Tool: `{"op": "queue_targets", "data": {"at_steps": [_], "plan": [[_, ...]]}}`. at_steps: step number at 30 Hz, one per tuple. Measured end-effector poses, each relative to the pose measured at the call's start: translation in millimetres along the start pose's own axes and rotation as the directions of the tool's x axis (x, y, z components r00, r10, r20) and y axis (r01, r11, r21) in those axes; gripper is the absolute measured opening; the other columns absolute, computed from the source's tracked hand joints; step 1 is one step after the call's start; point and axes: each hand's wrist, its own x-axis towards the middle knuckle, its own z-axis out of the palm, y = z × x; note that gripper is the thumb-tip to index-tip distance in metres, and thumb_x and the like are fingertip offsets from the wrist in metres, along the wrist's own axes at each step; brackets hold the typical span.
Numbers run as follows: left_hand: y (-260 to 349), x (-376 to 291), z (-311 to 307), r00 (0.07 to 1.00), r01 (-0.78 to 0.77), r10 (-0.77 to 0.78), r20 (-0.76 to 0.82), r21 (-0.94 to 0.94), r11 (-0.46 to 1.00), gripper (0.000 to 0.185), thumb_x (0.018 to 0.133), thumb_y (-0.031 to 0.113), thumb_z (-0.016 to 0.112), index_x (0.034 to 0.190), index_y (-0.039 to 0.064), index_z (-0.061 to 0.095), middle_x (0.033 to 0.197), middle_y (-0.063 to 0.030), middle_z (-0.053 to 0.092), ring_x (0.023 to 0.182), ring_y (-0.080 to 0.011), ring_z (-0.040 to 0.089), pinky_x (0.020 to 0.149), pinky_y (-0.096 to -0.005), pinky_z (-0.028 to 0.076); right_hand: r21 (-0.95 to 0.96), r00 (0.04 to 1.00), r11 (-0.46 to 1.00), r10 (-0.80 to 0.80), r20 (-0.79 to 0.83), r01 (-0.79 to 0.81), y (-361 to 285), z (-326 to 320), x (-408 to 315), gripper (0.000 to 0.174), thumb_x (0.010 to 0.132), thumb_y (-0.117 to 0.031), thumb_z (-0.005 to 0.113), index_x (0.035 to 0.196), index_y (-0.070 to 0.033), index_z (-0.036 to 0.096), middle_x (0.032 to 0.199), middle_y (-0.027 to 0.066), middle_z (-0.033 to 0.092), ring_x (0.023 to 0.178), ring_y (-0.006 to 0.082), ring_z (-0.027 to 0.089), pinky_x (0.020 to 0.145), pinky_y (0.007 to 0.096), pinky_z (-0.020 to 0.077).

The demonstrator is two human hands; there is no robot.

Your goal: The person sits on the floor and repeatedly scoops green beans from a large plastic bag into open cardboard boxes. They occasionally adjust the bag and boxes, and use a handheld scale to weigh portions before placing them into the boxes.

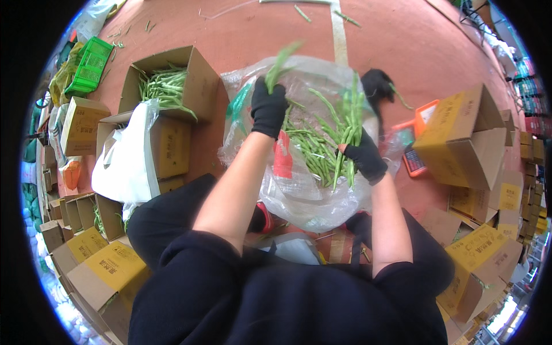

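Observation:
Between my knees a clear plastic sack (pixel 302 202) stands with its mouth spread wide, and loose green beans (pixel 312 151) lie inside it. My left hand (pixel 268 105), in a black glove, grips a few green beans (pixel 280 64) above the sack's left side; they are blurred. On the right, my right hand (pixel 366 159), gloved too with the thumb tip bare, is closed around a larger bunch of long green beans (pixel 351 125). That bunch stands roughly upright over the sack's right side.
An open cardboard box (pixel 205 82) of green beans stands at left, near a white bag (pixel 125 159) draped over another box. A green crate (pixel 90 64) lies farther left. At right are an orange scale (pixel 415 161), an open carton (pixel 457 133) and a black animal (pixel 377 84) beside the sack.

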Motion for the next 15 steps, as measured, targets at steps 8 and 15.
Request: {"op": "queue_targets", "data": {"at_steps": [8, 15], "plan": [[40, -127, 19, 0.771, 0.478, -0.402, 0.494, -0.032, 0.878, 0.028, 0.081, 0.013, 0.051, 0.106, 0.001, 0.051, 0.088, -0.0093, 0.058, 0.071, -0.0179, 0.057, 0.064, -0.0304, 0.048, 0.332, 0.959, 0.917, -0.141, -0.248, 0.221, -9, 30, -47, 0.045, 0.074, 0.001, 0.066, 0.115, -0.004, 0.049, 0.094, 0.0028, 0.057, 0.081, 0.0132, 0.057, 0.072, 0.0260, 0.0474], [49, -162, 26, 0.655, 0.428, -0.313, 0.688, 0.004, 0.904, 0.042, 0.079, 0.010, 0.058, 0.117, 0.002, 0.044, 0.101, -0.0065, 0.055, 0.089, -0.0149, 0.054, 0.077, -0.0279, 0.045, 0.628, 0.999, 0.776, -0.030, -0.041, 0.049, -12, 46, -75, 0.040, 0.083, -0.016, 0.062, 0.120, -0.007, 0.050, 0.104, 0.0041, 0.057, 0.091, 0.0135, 0.055, 0.078, 0.0274, 0.0461]]}}
